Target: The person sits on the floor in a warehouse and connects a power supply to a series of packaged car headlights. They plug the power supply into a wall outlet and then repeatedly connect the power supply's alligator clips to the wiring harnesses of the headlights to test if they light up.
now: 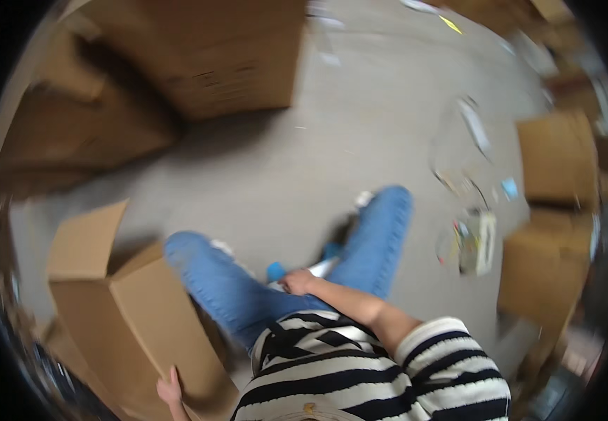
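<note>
Grey floor (367, 133) fills the middle of the frame, cartons crowd both sides, blur over most of it. Big brown carton (241, 56) stands at upper left, printed on the face toward us; darker carton (58, 140) beside it, toward the left edge.

We're sitting low, knees apart, blue jeans (370, 245) and striped shirt (332, 375) at bottom centre.

Open-topped carton (164, 323) is at lower left, just beside our left knee, tilted in view, one flap (86, 242) sticking up at its far end. Our left hand (169, 388) is on its side, lower left of the frame, thumb side up; can't tell if that grip is clamped on the cardboard or just resting flat.

Our right hand (297, 282) is between the thighs, centre of the frame, at a white piece (323, 267) with a blue part (276, 271) next to it. Fingers look bent, but blurred; can't tell whether that grip has hold of anything.

Right of centre, on the floor: pale boxy unit (486, 242) with coloured wires near it, light-blue scrap (509, 188) above it, long white bar (476, 126) higher up. Two brown cartons, upper (556, 158) and lower (539, 266), at the right edge. Yellow strip (451, 26) at upper right.
</note>
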`<state>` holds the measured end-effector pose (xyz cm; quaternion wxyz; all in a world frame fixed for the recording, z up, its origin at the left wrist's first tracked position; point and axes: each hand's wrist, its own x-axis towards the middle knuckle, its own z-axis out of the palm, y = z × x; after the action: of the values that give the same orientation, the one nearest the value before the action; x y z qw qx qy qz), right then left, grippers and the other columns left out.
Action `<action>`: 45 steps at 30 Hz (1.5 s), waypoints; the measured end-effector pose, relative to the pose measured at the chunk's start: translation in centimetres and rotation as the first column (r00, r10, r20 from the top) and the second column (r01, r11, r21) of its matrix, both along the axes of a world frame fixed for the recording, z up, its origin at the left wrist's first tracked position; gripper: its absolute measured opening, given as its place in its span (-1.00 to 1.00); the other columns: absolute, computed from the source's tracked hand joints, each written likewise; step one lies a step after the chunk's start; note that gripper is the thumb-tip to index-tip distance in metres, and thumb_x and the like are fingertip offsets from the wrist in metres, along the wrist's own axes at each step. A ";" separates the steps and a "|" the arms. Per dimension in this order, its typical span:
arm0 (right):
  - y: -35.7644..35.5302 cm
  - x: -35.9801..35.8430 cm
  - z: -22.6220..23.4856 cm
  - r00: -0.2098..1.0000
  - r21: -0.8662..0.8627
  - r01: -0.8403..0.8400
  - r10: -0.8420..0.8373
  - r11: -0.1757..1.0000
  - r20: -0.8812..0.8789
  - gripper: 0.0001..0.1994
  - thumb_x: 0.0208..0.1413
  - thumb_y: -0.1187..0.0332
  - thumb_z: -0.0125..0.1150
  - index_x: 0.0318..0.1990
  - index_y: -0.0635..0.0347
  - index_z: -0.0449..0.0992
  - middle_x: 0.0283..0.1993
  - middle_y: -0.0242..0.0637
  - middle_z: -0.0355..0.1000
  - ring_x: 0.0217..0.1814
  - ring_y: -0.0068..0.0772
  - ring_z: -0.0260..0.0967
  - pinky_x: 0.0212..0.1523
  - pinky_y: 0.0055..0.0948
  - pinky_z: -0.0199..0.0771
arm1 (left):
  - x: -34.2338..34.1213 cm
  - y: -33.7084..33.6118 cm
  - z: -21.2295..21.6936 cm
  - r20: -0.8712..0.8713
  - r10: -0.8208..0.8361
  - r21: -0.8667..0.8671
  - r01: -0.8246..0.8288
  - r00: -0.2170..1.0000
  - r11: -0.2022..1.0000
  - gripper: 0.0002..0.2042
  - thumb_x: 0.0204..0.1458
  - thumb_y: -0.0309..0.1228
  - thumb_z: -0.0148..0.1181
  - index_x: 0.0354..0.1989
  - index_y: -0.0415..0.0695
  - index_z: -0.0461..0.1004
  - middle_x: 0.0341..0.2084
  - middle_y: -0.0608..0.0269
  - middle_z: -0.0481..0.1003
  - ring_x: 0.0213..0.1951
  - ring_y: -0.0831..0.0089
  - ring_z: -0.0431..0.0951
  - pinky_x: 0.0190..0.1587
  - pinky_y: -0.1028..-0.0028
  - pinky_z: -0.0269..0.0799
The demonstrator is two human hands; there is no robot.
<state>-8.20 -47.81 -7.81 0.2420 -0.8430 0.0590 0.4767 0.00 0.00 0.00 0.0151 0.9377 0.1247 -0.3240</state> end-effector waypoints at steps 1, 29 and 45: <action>-7.5 1.1 1.6 0.998 -0.185 -0.020 0.009 0.983 -0.061 -0.65 -0.12 0.16 -0.06 -0.16 0.07 0.39 -0.23 -0.15 0.37 -0.17 -0.21 0.33 -0.18 -0.30 0.32 | -2.4 -5.5 -7.0 0.010 0.036 -0.047 -0.035 0.999 0.998 -0.38 -0.25 0.12 0.04 -0.45 -0.36 0.41 -0.50 -0.12 0.42 -0.36 -0.02 0.41 -0.28 0.21 0.31; -41.0 -40.6 -4.6 -0.245 -0.059 0.923 -0.698 -0.380 0.673 -0.63 -0.19 0.12 0.08 -0.41 0.32 0.43 -0.44 -0.14 0.41 -0.36 -0.31 0.37 -0.31 -0.42 0.31 | 11.4 -54.2 2.6 0.271 -0.951 -0.250 0.944 -0.147 -0.217 -0.79 -0.31 -0.46 0.10 -0.42 -0.20 0.33 -0.37 0.09 0.32 -0.31 0.13 0.29 -0.22 0.30 0.16; -58.7 -49.4 -17.1 -0.034 -0.495 0.747 -0.769 -0.444 0.639 -0.47 -0.28 0.09 0.10 -0.16 0.29 0.33 -0.10 -0.06 0.25 -0.02 -0.11 0.19 -0.01 -0.27 0.19 | 3.8 -65.4 0.5 -0.080 -0.965 0.099 0.961 -0.249 -0.257 -0.84 -0.12 -0.25 0.02 -0.56 -0.04 0.41 -0.56 0.27 0.41 -0.47 0.36 0.41 -0.37 0.44 0.29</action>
<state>-57.56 -106.50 -24.94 0.0876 -0.5057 0.8561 0.0607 3.78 -65.45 0.55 -0.3034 0.6758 -0.6450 -0.1878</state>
